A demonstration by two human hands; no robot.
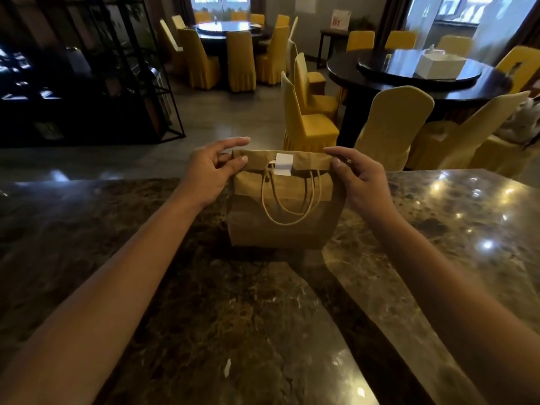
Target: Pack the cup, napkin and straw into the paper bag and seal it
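Brown kraft paper bag [282,220] stands upright mid-table on the dark marble table [233,317], top folded over toward the camera with a white sticker [284,164] across the fold and the twine handles [287,200] dangling down the front. Left hand [209,173] pinches the fold's left end, right hand [355,178] pinches the right end. Cup, napkin and straw aren't visible.

The folded-over brown paper bag [282,217] hides whatever sits inside it. Both forearms run off the bottom edge. The far dining room blurs, its tabletop items indistinct.
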